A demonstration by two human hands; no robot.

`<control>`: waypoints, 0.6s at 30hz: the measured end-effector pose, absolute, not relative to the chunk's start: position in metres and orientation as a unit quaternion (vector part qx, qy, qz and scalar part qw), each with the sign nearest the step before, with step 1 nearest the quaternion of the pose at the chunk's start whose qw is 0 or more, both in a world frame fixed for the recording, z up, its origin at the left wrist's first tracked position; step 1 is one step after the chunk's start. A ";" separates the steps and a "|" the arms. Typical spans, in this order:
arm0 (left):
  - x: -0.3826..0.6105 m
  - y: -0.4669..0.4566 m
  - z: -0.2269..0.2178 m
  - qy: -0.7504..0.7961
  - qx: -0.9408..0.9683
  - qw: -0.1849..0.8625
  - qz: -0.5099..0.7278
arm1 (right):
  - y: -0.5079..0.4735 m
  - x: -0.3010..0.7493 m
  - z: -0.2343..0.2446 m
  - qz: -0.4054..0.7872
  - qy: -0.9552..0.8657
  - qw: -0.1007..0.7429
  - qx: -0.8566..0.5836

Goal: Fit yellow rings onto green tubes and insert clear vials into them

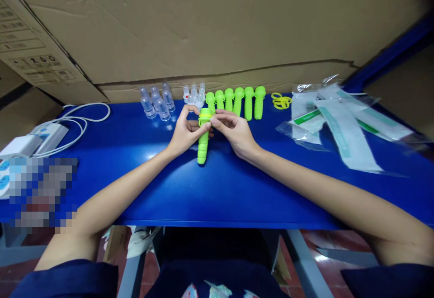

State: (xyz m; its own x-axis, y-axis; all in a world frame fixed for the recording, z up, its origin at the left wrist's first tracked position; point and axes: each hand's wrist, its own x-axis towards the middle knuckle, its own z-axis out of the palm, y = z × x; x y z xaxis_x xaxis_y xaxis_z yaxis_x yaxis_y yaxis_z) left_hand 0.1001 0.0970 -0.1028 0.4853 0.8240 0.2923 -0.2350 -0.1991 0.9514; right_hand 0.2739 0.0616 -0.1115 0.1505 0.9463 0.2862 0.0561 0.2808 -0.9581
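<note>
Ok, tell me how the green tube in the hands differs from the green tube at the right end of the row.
The held tube is in the left hand, with the right hand at its neck; no hand touches the end tube.
The held tube has a yellow band round its neck; none shows on the end tube.
The held tube is nearer the person; the end tube is farther back, by the cardboard.
Both are bright green.

My left hand (pixel 185 131) and right hand (pixel 237 133): bare, slim fingers. Left forearm (pixel 130 182) and right forearm (pixel 312 185) bare too, slender. Left sleeve (pixel 68 281) and right sleeve (pixel 389 281) short, dark navy, plain, loose at hem. Shirt front (pixel 217 271) same dark navy; print (pixel 219 290) low on it, whitish patches with red, pale blue, greenish bits, design too cropped to read.
</note>
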 end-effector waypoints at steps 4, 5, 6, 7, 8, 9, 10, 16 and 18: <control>0.102 0.097 -0.104 0.226 0.631 0.573 0.473 | 0.053 0.270 -0.110 0.351 -0.562 0.578 -0.475; 0.102 0.098 -0.104 0.227 0.631 0.567 0.479 | 0.050 0.270 -0.109 0.329 -0.584 0.566 -0.480; 0.102 0.098 -0.105 0.229 0.631 0.560 0.485 | 0.046 0.270 -0.108 0.306 -0.609 0.549 -0.483; 0.102 0.099 -0.105 0.233 0.630 0.554 0.491 | 0.044 0.269 -0.106 0.285 -0.636 0.528 -0.485; 0.102 0.099 -0.106 0.238 0.630 0.548 0.496 | 0.041 0.269 -0.105 0.270 -0.660 0.505 -0.486; 0.102 0.100 -0.106 0.243 0.631 0.543 0.498 | 0.039 0.269 -0.104 0.264 -0.678 0.484 -0.487; 0.102 0.100 -0.107 0.247 0.633 0.537 0.500 | 0.038 0.269 -0.104 0.266 -0.689 0.465 -0.488; 0.102 0.098 -0.108 0.259 0.650 0.488 0.522 | 0.036 0.261 -0.099 0.356 -0.708 0.404 -0.457; 0.102 0.095 -0.105 0.257 0.672 0.457 0.522 | 0.036 0.258 -0.098 0.365 -0.723 0.410 -0.419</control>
